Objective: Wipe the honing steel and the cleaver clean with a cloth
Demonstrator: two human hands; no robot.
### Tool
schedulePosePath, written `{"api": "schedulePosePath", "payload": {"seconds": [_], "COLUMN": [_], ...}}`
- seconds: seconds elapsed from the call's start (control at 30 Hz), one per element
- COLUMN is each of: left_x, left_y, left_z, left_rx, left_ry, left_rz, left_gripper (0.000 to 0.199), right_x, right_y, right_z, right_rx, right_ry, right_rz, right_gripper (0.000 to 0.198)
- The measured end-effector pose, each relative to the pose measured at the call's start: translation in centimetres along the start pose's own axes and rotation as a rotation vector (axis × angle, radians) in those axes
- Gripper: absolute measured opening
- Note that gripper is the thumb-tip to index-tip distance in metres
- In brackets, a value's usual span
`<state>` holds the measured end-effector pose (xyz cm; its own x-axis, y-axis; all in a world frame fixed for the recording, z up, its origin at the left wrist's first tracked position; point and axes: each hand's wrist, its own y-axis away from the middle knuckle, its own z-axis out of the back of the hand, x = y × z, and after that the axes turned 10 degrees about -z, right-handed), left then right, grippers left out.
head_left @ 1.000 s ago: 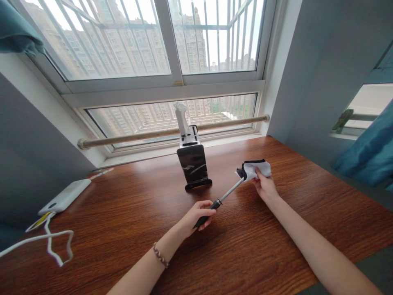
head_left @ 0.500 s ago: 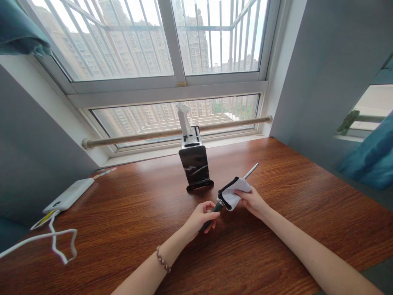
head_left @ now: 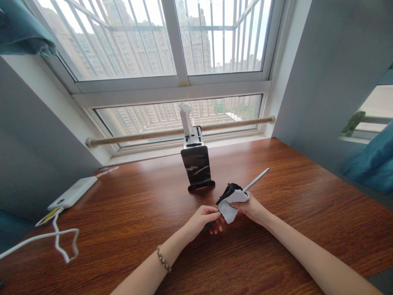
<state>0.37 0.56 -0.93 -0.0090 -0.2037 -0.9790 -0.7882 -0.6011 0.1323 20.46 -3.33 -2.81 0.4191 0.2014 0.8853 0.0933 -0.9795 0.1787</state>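
My left hand (head_left: 199,221) is closed around the dark handle of a slim metal rod (head_left: 258,179), which may be a sharpening steel. The rod slants up to the right over the table, its bare grey tip showing. Wrapped about its middle is a white and black cloth (head_left: 229,208), hiding that stretch of it. My right hand (head_left: 253,209) pinches the cloth around the rod. Just beyond my hands stands a black upright holder (head_left: 197,166) with slots in its top and a crumpled whitish wrapped piece (head_left: 186,119) sticking up from it.
The brown wooden table (head_left: 138,213) reaches to the window wall. On its left side lie a white power bank (head_left: 73,193) and a looped white cable (head_left: 57,239). A pale rail (head_left: 138,137) crosses the lower window behind the holder.
The cloth has turned and bunched around the rod, showing more of its black part on the far side. The rod's tip has shifted right, and the view has moved slightly.
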Motion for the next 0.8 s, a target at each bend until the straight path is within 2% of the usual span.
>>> {"api": "schedulePosePath", "payload": {"seconds": [0.23,0.33,0.5,0.8], "left_x": [-0.1,0.0,0.2,-0.5], "left_y": [-0.1,-0.2,-0.4,0.0], "left_z": [0.1,0.3,0.7,-0.3], "left_rx": [0.046,0.059,0.054,0.006], "left_ry": [0.021,0.044,0.087,-0.017], "left_rz": [-0.016,-0.002,0.004,-0.036], "left_gripper": [0.047,0.053,0.054,0.039], "right_x": [0.0,1.1,3.7,6.1], "right_y": [-0.2,-0.3,-1.2,-1.7], "right_z": [0.0,0.3,2.4,6.2], "right_rx": [-0.024,-0.097,-0.312,-0.493], "right_ry": [-0.073,-0.198,-0.432,-0.556], "right_rz": [0.026,0.055,0.187,0.297], "right_gripper": [0.023,0.029,0.03,0.024]}}
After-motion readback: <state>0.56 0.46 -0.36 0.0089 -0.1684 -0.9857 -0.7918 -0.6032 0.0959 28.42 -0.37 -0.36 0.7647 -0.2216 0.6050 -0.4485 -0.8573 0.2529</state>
